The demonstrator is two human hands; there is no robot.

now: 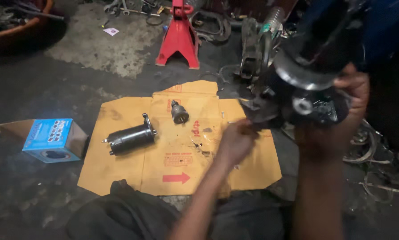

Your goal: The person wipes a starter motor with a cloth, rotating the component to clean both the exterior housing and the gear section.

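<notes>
1. Flattened cardboard sheet (173, 146) is being used as a floor mat.
2. Dark metal housing (306, 89) is being held above the cardboard's right edge; right hand (353, 93) is clasped around it.
3. Left hand (236, 141) is being pressed, fingers closed, against the housing's lower left.
4. Black cylindrical motor (130, 138) is lying on the cardboard.
5. Small round part (179, 112) is standing just beside the motor.

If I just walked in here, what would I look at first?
Probably the big dark metal machine part at the upper right, with the right hand gripping its far side and the left hand at its lower edge. Next, the flattened yellow cardboard on the dark floor, with a black motor and a small round part lying on it. A red jack stand stands at the top, and a blue box sits far left.
</notes>
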